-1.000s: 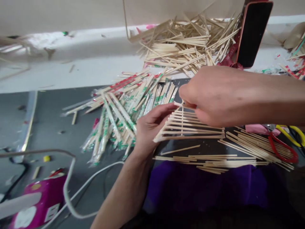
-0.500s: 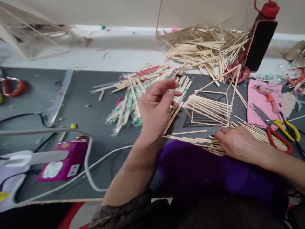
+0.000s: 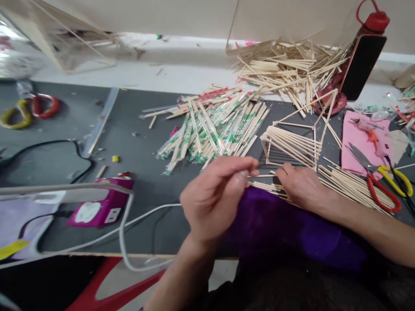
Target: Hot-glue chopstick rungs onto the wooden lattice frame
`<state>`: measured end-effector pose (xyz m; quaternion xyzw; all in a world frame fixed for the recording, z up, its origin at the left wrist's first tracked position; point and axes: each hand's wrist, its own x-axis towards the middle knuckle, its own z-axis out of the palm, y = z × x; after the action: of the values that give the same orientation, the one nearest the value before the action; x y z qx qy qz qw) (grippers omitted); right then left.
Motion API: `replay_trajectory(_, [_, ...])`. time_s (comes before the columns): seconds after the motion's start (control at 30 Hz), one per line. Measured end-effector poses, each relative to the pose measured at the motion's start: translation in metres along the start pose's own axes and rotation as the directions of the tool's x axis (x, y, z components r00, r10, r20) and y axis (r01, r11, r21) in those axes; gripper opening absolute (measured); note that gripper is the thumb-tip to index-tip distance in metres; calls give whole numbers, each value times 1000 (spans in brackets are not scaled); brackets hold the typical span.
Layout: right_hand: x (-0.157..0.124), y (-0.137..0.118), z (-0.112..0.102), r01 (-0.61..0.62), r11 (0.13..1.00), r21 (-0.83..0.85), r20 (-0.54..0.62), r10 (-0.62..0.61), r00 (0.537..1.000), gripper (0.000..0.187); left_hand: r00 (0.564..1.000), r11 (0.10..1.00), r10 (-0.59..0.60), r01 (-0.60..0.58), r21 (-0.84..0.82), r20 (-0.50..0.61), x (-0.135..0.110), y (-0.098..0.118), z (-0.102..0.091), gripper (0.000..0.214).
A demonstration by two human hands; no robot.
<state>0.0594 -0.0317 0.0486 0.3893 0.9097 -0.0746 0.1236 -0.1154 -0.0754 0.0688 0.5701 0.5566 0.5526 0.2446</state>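
My left hand (image 3: pixel 214 194) is closed in a pinch over the near edge of the dark mat, thumb and fingertips on one end of a thin wooden stick (image 3: pixel 266 175). My right hand (image 3: pixel 301 185) lies knuckles up just to the right, its fingers curled onto the stick's other end and onto a row of loose bare sticks (image 3: pixel 350 185). Directly behind both hands stands a slatted frame glued from sticks (image 3: pixel 292 144). A purple cloth (image 3: pixel 292 224) lies under my right forearm.
Wrapped chopsticks (image 3: pixel 220 127) are heaped mid-mat, with bare sticks (image 3: pixel 285 69) piled behind by a propped phone (image 3: pixel 363 65) and red bottle (image 3: pixel 376 19). Scissors (image 3: pixel 379 181) and pink cloth (image 3: pixel 366 142) lie right. A pink power strip (image 3: pixel 103 207) and white cable (image 3: pixel 129 233) sit left.
My left hand dropped from above the wrapped chopsticks toward me and closed into a pinch. My right hand slid left along the loose sticks to meet it. The view shifted left.
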Motion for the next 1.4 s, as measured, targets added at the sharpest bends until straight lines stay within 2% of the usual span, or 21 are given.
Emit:
replay_trajectory(0.03, [2, 0, 1, 15, 1000, 2, 5, -15, 1000, 26, 991, 997, 68, -71, 22, 111, -6, -1, 0, 22])
replay_trajectory(0.07, [4, 0, 2, 24, 1000, 2, 9, -24, 1000, 26, 958, 986, 153, -163, 20, 240, -13, -1, 2, 25])
replay_trajectory(0.13, [6, 2, 3, 17, 1000, -11, 15, -16, 1000, 25, 848, 951, 279, -308, -9, 451, -28, -3, 10, 27])
replay_trajectory(0.17, [5, 3, 3, 5, 1000, -20, 16, -5, 1000, 24, 797, 934, 319, -357, -25, 513, -36, -5, 16, 24])
replay_trajectory(0.2, [4, 4, 4, -7, 1000, -31, 14, 8, 1000, 23, 771, 918, 340, -396, -13, 538, -44, -7, 22, 21])
replay_trajectory(0.3, [-4, 9, 4, -24, 999, -36, -10, 24, 1000, 20, 756, 895, 321, -439, 78, 571, -63, -17, 33, 18])
replay_trajectory(0.37, [-12, 12, 4, -32, 999, 11, -48, 33, 998, 19, 795, 929, 246, -356, 99, 555, -66, -23, 32, 15])
replay_trajectory(0.4, [-16, 14, 3, -36, 998, 55, -66, 40, 997, 19, 829, 960, 166, -259, 104, 534, -65, -25, 30, 13])
replay_trajectory(0.47, [-24, 15, 2, -25, 983, 180, -84, 41, 996, 18, 880, 996, -86, 58, 73, 468, -59, -28, 24, 11])
replay_trajectory(0.53, [-30, 16, 0, 3, 951, 308, -75, 21, 997, 15, 848, 914, -351, 403, -53, 398, -51, -29, 21, 17])
replay_trajectory(0.6, [-32, 15, -1, 29, 920, 390, -68, -2, 998, 13, 796, 776, -490, 584, -238, 355, -45, -30, 21, 27])
replay_trajectory(0.67, [-33, 16, -1, 51, 901, 431, -81, -17, 997, 12, 782, 691, -537, 623, -367, 318, -42, -30, 26, 25])
replay_trajectory(0.8, [-32, 25, 1, 58, 851, 521, -98, -8, 995, 12, 753, 614, -633, 631, -475, 182, -39, -32, 34, 19])
replay_trajectory(0.9, [-36, 33, 8, -6, 883, 470, -103, 61, 993, 15, 713, 578, -694, 635, -512, 101, -35, -33, 34, 23])
replay_trajectory(0.97, [-41, 36, 14, -39, 913, 406, -131, 100, 986, 16, 710, 575, -694, 647, -500, 121, -34, -32, 32, 23])
replay_trajectory(1.03, [-45, 36, 15, -18, 907, 420, -202, 112, 973, 18, 707, 566, -662, 688, -454, 247, -34, -29, 32, 22])
replay_trajectory(1.1, [-48, 33, 10, 68, 850, 523, -284, 99, 954, 20, 665, 541, -603, 747, -387, 441, -35, -22, 33, 22])
replay_trajectory(1.17, [-49, 31, 2, 133, 739, 661, -307, 105, 946, 19, 582, 511, -527, 799, -316, 619, -36, -15, 38, 24])
replay_trajectory(1.27, [-46, 28, -10, 72, 459, 885, -156, 148, 977, 16, 474, 503, -435, 833, -231, 766, -36, -4, 47, 28])
replay_trajectory(1.33, [-44, 26, -13, -18, 250, 968, -26, 172, 985, 19, 443, 527, -394, 827, -198, 805, -34, 0, 52, 30])
replay_trajectory(1.4, [-42, 26, -11, -65, 95, 993, 46, 196, 980, 16, 436, 559, -377, 810, -175, 817, -31, 1, 57, 30])
